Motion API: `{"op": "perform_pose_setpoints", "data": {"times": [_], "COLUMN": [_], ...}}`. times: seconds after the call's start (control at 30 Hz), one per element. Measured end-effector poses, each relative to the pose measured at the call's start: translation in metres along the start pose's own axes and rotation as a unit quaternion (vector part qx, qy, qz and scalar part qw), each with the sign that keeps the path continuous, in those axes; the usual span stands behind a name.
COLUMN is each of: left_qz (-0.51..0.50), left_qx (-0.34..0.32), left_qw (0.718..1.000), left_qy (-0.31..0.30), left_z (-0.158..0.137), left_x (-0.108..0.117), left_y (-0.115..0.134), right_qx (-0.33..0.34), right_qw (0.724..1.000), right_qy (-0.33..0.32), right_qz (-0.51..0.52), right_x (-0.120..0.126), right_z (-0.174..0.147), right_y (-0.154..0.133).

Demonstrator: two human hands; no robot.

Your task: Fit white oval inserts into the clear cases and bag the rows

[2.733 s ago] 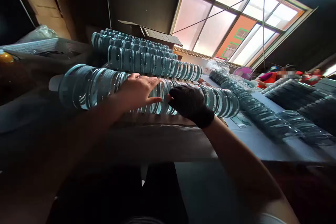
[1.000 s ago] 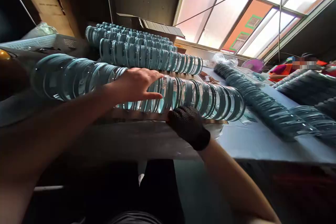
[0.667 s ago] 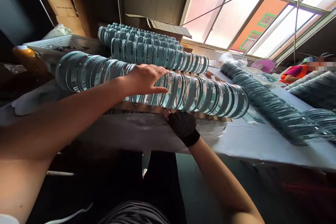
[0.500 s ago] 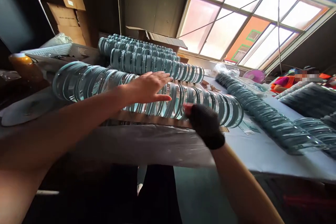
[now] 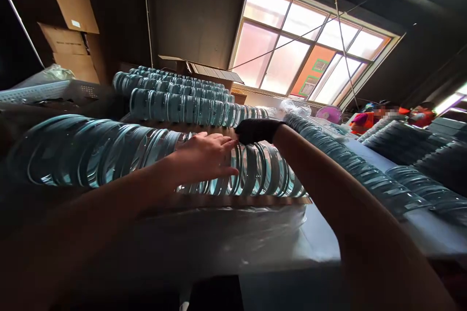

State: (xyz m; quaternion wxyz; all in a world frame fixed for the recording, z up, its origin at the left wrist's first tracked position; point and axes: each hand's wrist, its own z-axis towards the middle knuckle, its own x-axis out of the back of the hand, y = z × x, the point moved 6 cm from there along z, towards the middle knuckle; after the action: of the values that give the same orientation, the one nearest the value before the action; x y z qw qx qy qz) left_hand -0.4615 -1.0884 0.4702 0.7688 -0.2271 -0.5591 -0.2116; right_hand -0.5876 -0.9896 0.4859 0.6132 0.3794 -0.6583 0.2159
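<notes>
A long row of round clear glass lids [image 5: 122,148], standing on edge and packed against each other, runs across in front of me. My left hand [image 5: 206,158] lies over the near middle of this row, bare, with its fingers stretched out and the thumb apart. Just to its right, my right hand [image 5: 257,131] in a black glove reaches across the top of the row. Its fingers point left, close to the left fingertips. The dark glove hides how they bend and whether they hold a lid. Brown cardboard [image 5: 251,200] lies under the row.
Behind stand more rows of glass lids [image 5: 182,107]. Further rows [image 5: 350,163] stretch along the right side of the white-covered table [image 5: 321,233]. A white plastic basket [image 5: 40,91] is at left, cardboard boxes [image 5: 71,53] beyond. People in orange [image 5: 363,121] are at far right.
My right hand has moved from the row's near side up and over its top, beside the left hand. My left hand stays flat on the row. The view has shifted.
</notes>
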Motion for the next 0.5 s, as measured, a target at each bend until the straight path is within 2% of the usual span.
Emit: {"op": "perform_pose_setpoints", "data": {"times": [0.13, 0.27, 0.37, 0.43, 0.5], "left_qz": [-0.027, -0.035, -0.031, -0.025, -0.020], "left_qx": [0.003, 0.022, 0.039, 0.053, 0.061], "left_qw": [1.000, 0.999, 0.997, 0.995, 0.993], "left_qy": [-0.006, -0.030, -0.064, -0.087, -0.101], "left_z": [0.001, 0.002, 0.003, 0.004, 0.005], "left_x": [0.002, 0.003, 0.004, 0.004, 0.004], "left_y": [-0.001, -0.003, -0.004, -0.005, -0.006], "right_qx": [-0.006, -0.066, -0.111, -0.118, -0.130], "right_qw": [0.999, 0.978, 0.952, 0.945, 0.947], "right_qy": [0.035, 0.199, 0.285, 0.306, 0.294], "right_qz": [-0.016, 0.013, 0.003, -0.002, -0.005], "right_x": [0.004, 0.003, -0.028, -0.062, -0.100], "right_z": [-0.019, -0.073, -0.120, -0.140, -0.147], "right_y": [-0.003, -0.011, -0.039, -0.067, -0.093]}}
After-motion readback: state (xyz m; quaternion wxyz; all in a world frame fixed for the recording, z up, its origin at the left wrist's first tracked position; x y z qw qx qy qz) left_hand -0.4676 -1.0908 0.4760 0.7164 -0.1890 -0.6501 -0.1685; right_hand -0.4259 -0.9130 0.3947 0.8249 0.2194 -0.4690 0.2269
